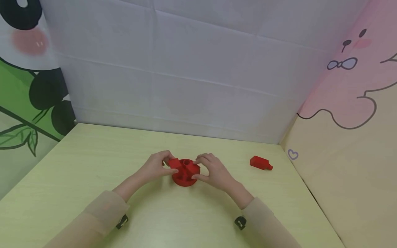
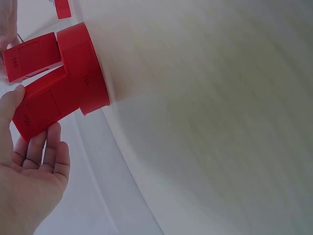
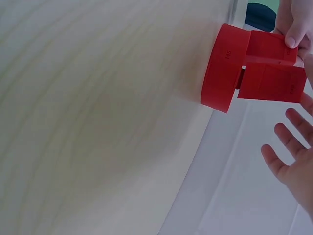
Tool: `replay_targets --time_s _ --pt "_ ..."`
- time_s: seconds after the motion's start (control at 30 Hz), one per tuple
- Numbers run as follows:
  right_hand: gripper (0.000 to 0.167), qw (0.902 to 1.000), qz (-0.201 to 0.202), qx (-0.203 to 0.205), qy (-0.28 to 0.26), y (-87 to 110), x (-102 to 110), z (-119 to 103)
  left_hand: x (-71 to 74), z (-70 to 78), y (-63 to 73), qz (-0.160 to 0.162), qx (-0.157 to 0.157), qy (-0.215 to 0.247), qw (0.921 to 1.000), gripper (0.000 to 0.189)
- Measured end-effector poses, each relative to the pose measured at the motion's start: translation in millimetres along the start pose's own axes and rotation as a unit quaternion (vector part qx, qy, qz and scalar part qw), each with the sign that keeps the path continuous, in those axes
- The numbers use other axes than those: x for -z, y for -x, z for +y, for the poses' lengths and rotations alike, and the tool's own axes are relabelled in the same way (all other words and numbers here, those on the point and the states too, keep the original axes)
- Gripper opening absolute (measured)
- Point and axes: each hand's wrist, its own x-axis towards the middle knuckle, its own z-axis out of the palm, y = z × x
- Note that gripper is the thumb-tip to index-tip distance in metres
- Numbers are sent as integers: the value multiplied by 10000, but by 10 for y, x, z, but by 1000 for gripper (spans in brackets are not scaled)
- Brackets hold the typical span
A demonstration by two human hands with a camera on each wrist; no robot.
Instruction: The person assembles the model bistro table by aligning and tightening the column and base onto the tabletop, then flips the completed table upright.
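Round red base, plastic by its look (image 1: pixel 185 183): one, sitting flat on the pale yellow, wood-grained table (image 1: pixel 173 220), below the centre of the head frame; a round opening shows toward its far edge.

Red squared block, left (image 1: pixel 174 163): one, standing over the base's left part, leaning outward; marked with what reads as 150 in the left wrist frame. Left hand (image 1: pixel 156 168): pinches this block, thumb on one side, fingers on the other.

Red squared block, right (image 1: pixel 193 168): one, over the base's right part. In the right wrist frame, upper right, a short peg shows in the gap between block and base. Right hand (image 1: pixel 216 172): thumb and forefinger grip the block, remaining fingers spread clear.

Red squared block with a narrow round end (image 1: pixel 260 162): one, loose, lying on its side, right of centre in the head frame, well apart from both hands.

Risks, in my judgement: the right block, seemingly not fully seated, could tip or jam if pressed askew; the two blocks, close together, could knock each other out of line; uneven pushing could tilt or slide the unheld base.
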Motion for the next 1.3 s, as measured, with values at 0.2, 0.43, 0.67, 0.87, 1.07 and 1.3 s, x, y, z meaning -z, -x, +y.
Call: replay_targets --time_s 0.2,0.43,0.67,0.87,1.07,1.3 --pt "61 9892 -723 24 -1272 13 64 73 -1 22 9 34 14 4 10000 29" --pt "68 9795 -1096 302 -1662 -21 24 147 10 43 22 59 -6 25 10000 29" --pt "55 9770 -1102 530 -1744 -71 -27 162 19 49 32 40 9 21 10000 29" --pt "49 9789 -1081 159 -1726 -74 -55 168 19 41 25 -13 32 -9 10000 29" --pt "47 9840 -714 -243 -1612 -83 -85 144 18 38 22 -33 73 51 10000 29" --pt "46 9837 -37 -1040 -1468 -128 -177 47 16 44 22 -33 129 49 9999 29"
